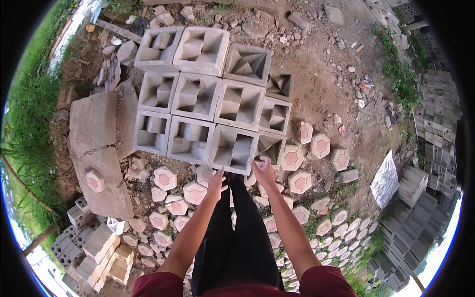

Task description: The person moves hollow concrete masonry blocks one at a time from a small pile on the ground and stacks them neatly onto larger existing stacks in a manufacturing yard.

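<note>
In front of me stands a stack of grey concrete vent blocks with angled hollow openings. The nearest one, a concrete vent block [233,147], is in the front row above my feet. At its near edge is my left hand [216,185], its fingers apart and an upper fingertip at the block's lower rim. My right hand [263,171] is at the same block's near right corner, thumb and bent fingers apart, with nothing visible between them. Beside that hand a lower vent block [271,147] shows partly. The fingers' undersides are hidden.
Hexagonal pavers [300,181] with reddish centres lie around my feet and to the right. A broken concrete slab [92,123] lies left of the stack. Hollow blocks [101,252] are piled at lower left, and more grey blocks [420,218] at right. Rubble [257,24] litters the far dirt.
</note>
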`<state>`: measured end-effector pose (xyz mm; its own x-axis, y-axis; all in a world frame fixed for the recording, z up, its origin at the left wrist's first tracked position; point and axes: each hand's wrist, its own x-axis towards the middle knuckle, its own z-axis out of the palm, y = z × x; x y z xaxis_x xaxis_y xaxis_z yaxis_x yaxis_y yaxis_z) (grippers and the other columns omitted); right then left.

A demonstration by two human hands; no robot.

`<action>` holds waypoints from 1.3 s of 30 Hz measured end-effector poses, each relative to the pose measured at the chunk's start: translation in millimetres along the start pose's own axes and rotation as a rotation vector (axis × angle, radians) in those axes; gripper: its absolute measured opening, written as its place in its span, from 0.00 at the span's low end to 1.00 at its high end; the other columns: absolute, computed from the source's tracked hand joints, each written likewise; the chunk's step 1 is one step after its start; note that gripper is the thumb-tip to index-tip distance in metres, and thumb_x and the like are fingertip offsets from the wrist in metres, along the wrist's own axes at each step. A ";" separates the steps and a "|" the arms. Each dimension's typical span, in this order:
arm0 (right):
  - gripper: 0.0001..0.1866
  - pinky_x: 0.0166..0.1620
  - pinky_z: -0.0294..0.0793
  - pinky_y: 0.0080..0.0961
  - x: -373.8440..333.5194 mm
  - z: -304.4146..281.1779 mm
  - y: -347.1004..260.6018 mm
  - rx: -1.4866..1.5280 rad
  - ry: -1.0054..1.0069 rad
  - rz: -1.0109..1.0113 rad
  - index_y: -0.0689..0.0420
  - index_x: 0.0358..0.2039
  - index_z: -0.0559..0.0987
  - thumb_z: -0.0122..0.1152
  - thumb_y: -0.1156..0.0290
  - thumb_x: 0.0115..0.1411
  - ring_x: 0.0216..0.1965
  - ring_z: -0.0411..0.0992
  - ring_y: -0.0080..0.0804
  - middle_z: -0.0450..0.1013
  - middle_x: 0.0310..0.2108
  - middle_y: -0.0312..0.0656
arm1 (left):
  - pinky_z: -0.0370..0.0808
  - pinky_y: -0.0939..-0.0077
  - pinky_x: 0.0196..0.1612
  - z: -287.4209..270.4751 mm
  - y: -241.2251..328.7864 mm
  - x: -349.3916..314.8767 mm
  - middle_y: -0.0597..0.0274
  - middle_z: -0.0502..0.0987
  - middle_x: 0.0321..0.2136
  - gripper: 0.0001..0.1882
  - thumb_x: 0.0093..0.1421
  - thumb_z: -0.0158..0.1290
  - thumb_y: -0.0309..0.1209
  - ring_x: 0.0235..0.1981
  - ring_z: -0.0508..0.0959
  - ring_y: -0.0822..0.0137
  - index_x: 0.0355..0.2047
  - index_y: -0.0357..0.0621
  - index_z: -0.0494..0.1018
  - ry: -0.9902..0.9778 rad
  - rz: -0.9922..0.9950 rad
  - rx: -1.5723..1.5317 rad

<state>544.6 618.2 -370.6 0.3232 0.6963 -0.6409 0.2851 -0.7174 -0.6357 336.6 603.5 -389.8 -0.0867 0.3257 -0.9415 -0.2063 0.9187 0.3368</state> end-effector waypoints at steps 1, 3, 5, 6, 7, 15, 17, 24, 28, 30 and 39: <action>0.41 0.43 0.72 0.32 7.0 14.5 -14.4 0.067 -0.091 0.077 0.66 0.51 0.63 0.65 0.46 0.49 0.40 0.74 0.40 0.73 0.38 0.53 | 0.65 0.41 0.52 -13.1 -5.8 26.0 0.56 0.55 0.59 0.35 0.57 0.53 0.49 0.62 0.55 0.56 0.58 0.46 0.53 0.041 0.050 -0.115; 0.48 0.52 0.67 0.34 51.5 13.4 40.8 -0.146 0.123 0.004 0.66 0.58 0.53 0.66 0.48 0.48 0.49 0.69 0.50 0.69 0.46 0.60 | 0.62 0.37 0.53 36.1 -12.4 53.5 0.58 0.53 0.60 0.36 0.56 0.56 0.44 0.64 0.50 0.55 0.59 0.47 0.53 -0.024 0.077 -0.283; 0.52 0.54 0.65 0.37 66.2 25.7 60.4 -0.039 -0.002 -0.218 0.63 0.62 0.46 0.67 0.55 0.46 0.50 0.68 0.56 0.65 0.50 0.63 | 0.60 0.31 0.53 41.4 -15.1 66.9 0.57 0.55 0.59 0.32 0.56 0.57 0.35 0.61 0.56 0.55 0.57 0.43 0.55 -0.087 0.099 -0.484; 0.51 0.55 0.65 0.36 61.1 34.9 57.4 -0.044 -0.050 -0.152 0.62 0.62 0.45 0.66 0.59 0.46 0.51 0.67 0.55 0.65 0.50 0.62 | 0.60 0.31 0.53 31.6 -18.4 77.1 0.57 0.59 0.56 0.31 0.55 0.57 0.34 0.58 0.61 0.55 0.55 0.42 0.57 -0.044 0.072 -0.512; 0.51 0.55 0.65 0.36 56.4 39.8 45.0 -0.049 -0.097 -0.095 0.61 0.63 0.44 0.66 0.62 0.45 0.51 0.67 0.55 0.65 0.50 0.62 | 0.60 0.31 0.53 21.3 -19.4 85.6 0.57 0.64 0.54 0.29 0.54 0.58 0.32 0.56 0.65 0.55 0.53 0.41 0.60 -0.003 0.053 -0.543; 0.45 0.54 0.65 0.33 70.2 41.7 77.7 0.017 -0.171 -0.095 0.60 0.61 0.51 0.61 0.69 0.43 0.52 0.67 0.49 0.67 0.50 0.57 | 0.69 0.38 0.48 24.8 -16.4 102.7 0.55 0.73 0.43 0.22 0.51 0.60 0.26 0.45 0.74 0.55 0.46 0.39 0.67 0.012 -0.045 -0.480; 0.47 0.51 0.67 0.36 71.7 42.6 73.0 -0.089 -0.119 -0.142 0.57 0.63 0.49 0.60 0.68 0.42 0.49 0.69 0.53 0.69 0.47 0.59 | 0.69 0.36 0.47 25.9 -7.0 102.7 0.54 0.72 0.44 0.23 0.51 0.59 0.24 0.45 0.74 0.54 0.48 0.40 0.65 -0.022 -0.024 -0.509; 0.40 0.53 0.65 0.35 5.6 8.9 24.9 -0.030 -0.175 -0.095 0.63 0.57 0.59 0.64 0.65 0.44 0.51 0.67 0.47 0.68 0.48 0.57 | 0.74 0.41 0.42 14.9 -8.8 44.8 0.54 0.71 0.42 0.25 0.51 0.57 0.21 0.43 0.75 0.54 0.49 0.43 0.63 -0.058 0.098 -0.541; 0.38 0.52 0.66 0.36 -63.6 -20.8 29.8 0.024 -0.060 -0.216 0.63 0.54 0.61 0.66 0.65 0.43 0.49 0.69 0.50 0.70 0.45 0.57 | 0.81 0.58 0.28 17.4 11.8 -59.9 0.57 0.73 0.34 0.24 0.48 0.55 0.15 0.32 0.79 0.58 0.46 0.42 0.65 -0.118 0.206 -0.483; 0.38 0.48 0.69 0.34 -99.6 -36.0 2.9 0.030 -0.055 -0.254 0.65 0.53 0.62 0.68 0.66 0.43 0.45 0.71 0.43 0.71 0.42 0.53 | 0.79 0.47 0.35 -6.3 23.3 -106.4 0.56 0.69 0.43 0.28 0.49 0.56 0.17 0.41 0.75 0.58 0.50 0.44 0.60 -0.150 0.196 -0.398; 0.31 0.25 0.74 0.23 -249.7 -172.9 -155.0 0.391 -0.129 -0.195 0.63 0.50 0.64 0.65 0.78 0.45 0.24 0.73 0.26 0.74 0.31 0.42 | 0.56 0.49 0.58 -52.9 197.6 -211.2 0.58 0.63 0.58 0.39 0.61 0.31 0.63 0.61 0.58 0.61 0.59 0.44 0.59 -0.839 0.456 0.464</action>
<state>575.7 551.6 -37.6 0.1754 0.8325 -0.5256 -0.0403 -0.5274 -0.8487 262.7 704.4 -123.8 0.6748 0.5481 -0.4942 0.0839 0.6083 0.7892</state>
